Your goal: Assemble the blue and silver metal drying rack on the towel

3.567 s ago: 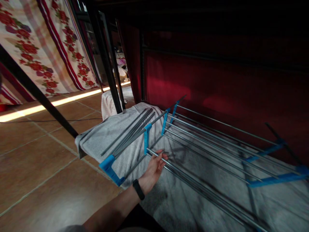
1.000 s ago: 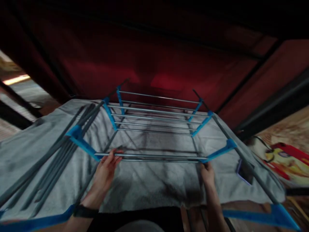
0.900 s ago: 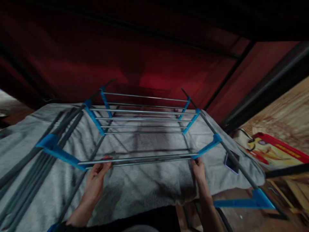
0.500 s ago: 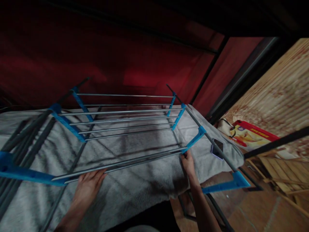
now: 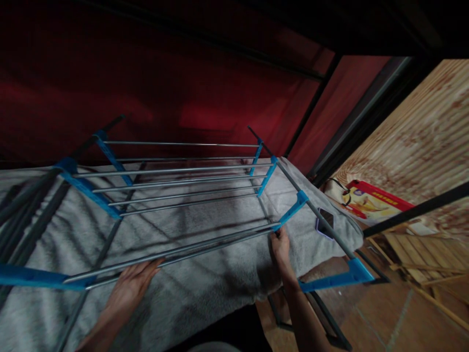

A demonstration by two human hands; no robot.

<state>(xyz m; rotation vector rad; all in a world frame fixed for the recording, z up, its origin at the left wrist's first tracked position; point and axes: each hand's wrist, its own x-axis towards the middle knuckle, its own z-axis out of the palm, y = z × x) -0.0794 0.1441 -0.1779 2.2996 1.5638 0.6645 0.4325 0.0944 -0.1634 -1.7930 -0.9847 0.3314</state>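
Grey blanket (image 5: 220, 274), cropped rack (image 5: 188, 181), right hand (image 5: 281, 245) part-hidden

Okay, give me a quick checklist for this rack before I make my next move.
1. Left hand at the front metal rods: ok.
2. Right hand at the blue bracket on those rods' right end: ok.
3. Rods fully seated in that bracket: cannot tell.
4. Phone away from the right side tube: not ok, the tube crosses it in view.
5. Gray blanket smooth: not ok, wrinkled at left.
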